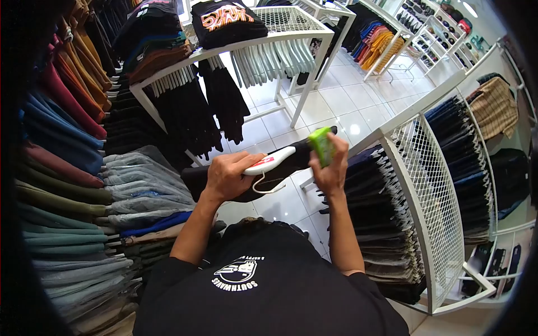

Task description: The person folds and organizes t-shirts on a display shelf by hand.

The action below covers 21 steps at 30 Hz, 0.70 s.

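Note:
My left hand (228, 172) is closed around a white hanger (280, 159) with a pink-red label, its wire hook pointing down toward me. A black garment (196, 180) hangs from that hanger and stretches out to both sides of it. In my right hand (332, 172) is a bright green block-shaped object (321, 144), gripped at the garment's right end and smeared by motion. The green object overlaps the black cloth in this view.
Colourful shirts (61, 185) hang tightly packed on my left. Ahead stands a white display table (235, 43) with folded shirts on top and hangers below. To my right, a white mesh-topped rack (428, 196) holds dark trousers (370, 224). White tiled floor (358, 103) lies between the racks.

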Motion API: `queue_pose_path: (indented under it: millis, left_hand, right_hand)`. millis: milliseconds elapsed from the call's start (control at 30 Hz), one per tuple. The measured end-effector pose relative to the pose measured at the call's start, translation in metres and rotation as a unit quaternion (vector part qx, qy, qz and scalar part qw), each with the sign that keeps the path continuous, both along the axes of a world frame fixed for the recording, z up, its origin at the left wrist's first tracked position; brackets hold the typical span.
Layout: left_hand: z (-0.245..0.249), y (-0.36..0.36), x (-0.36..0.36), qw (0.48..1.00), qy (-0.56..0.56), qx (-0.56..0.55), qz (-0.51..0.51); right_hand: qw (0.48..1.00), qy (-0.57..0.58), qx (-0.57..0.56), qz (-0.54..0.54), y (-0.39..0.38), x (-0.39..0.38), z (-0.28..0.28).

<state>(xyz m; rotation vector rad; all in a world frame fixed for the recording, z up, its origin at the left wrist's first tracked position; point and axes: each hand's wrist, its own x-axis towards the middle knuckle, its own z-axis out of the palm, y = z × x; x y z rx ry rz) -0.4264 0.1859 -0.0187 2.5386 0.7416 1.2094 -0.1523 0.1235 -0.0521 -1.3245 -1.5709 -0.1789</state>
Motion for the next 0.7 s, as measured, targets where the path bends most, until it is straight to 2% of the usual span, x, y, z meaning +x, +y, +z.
queue_pose_path:
  millis: [67,133,167,267,333,400,467,533,600,667,700]
  left_hand:
    - [-0.002,0.000,-0.008,0.999,0.023,0.035,0.019]
    - [-0.004,0.001,-0.012,0.998,0.021,0.047,0.024]
    - [-0.001,-0.001,-0.013,0.997,0.039,0.065,0.030]
    - [-0.006,-0.003,-0.009,0.994,0.054,0.091,0.031]
    - [-0.006,-0.002,-0.002,0.991,0.064,0.115,0.022]
    - [-0.003,-0.004,0.001,0.988,0.086,0.131,0.016]
    - [-0.002,-0.002,0.002,0.983,0.087,0.163,0.010]
    - [-0.002,0.000,-0.002,0.978,0.092,0.185,0.006]
    - [-0.003,0.000,-0.006,0.969,0.100,0.224,0.015]
    - [-0.007,-0.001,-0.008,0.969,0.102,0.224,0.026]
    - [-0.010,0.000,-0.008,0.967,0.101,0.232,0.032]
  right_hand:
    - [0.982,0.128,-0.042,-0.129,0.013,0.035,-0.030]
    - [0.967,0.100,-0.076,-0.224,0.006,0.059,-0.035]
    - [0.960,0.142,-0.059,-0.234,0.002,0.062,-0.035]
    - [0.980,0.140,-0.042,-0.133,-0.012,0.035,0.005]
    - [0.986,0.137,-0.083,-0.038,-0.021,0.003,0.041]
    - [0.995,0.038,-0.079,0.046,-0.024,-0.015,0.054]
    - [0.989,0.013,-0.130,0.062,-0.021,-0.016,0.050]
    - [0.992,0.039,-0.117,-0.024,-0.004,0.019,0.017]
    - [0.968,0.044,-0.149,-0.194,0.003,0.057,-0.007]
    - [0.947,0.067,-0.137,-0.283,-0.001,0.074,-0.015]
    - [0.949,0.065,-0.134,-0.280,-0.002,0.070,-0.011]
